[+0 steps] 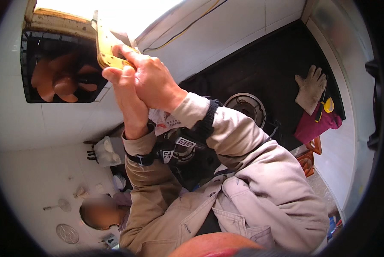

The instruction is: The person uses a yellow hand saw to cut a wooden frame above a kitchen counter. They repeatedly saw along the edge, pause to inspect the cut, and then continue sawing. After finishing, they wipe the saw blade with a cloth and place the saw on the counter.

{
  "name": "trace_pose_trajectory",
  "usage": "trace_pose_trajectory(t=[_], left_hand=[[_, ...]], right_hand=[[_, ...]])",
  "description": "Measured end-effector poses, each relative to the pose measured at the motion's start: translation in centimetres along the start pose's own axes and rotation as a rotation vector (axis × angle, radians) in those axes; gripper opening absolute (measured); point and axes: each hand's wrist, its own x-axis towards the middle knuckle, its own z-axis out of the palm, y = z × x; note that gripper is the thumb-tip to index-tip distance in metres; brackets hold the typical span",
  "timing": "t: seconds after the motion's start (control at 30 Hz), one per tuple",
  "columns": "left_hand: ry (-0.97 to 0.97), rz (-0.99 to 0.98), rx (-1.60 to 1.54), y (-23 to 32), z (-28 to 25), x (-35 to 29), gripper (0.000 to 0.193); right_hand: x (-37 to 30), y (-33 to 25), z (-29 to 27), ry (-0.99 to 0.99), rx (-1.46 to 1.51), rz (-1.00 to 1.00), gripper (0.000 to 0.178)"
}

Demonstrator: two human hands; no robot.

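Note:
Both my hands are raised together at the upper left, beside the bright window opening (114,19). They grip a long, flat yellow tool (107,47) with dark spots or holes at its near end; its far end narrows toward the window frame. My right hand (155,79) lies over the left, with its index finger stretched along the tool. My left hand (125,88) is closed below it, its thumb near the tool's lower end. The palms and inner fingers are hidden. Just left of the tool, an exhaust fan (63,85) with orange blades sits in the wall.
A black counter (260,64) with a gas burner (245,107) lies to the right. On it rest a work glove (310,88), a yellow-and-black tool (327,105) and maroon cloth (314,126). A cable (183,30) runs along the tiled wall. Another person (102,212) is at lower left.

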Motion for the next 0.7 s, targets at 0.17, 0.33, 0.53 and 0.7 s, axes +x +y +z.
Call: trace_pose_trajectory(t=[0.17,0.33,0.53,0.7], left_hand=[[-0.153,-0.002,0.191,0.5,-0.7,2.1,0.064],[-0.132,0.077,0.14,-0.7,-1.4,0.7,0.06],[-0.217,0.08,0.118,-0.3,-1.6,-0.5,0.061],[-0.096,0.156,-0.022,-2.3,-1.0,-1.2,0.064]], right_hand=[[1.3,0.2,0.6,0.035,0.072,-0.048,0.055],[0.3,0.6,0.4,-0.048,0.004,0.039,0.056],[-0.6,0.7,0.1,-0.023,0.129,-0.087,0.061],[-0.5,-1.2,-0.9,-0.105,0.052,-0.069,0.063]])
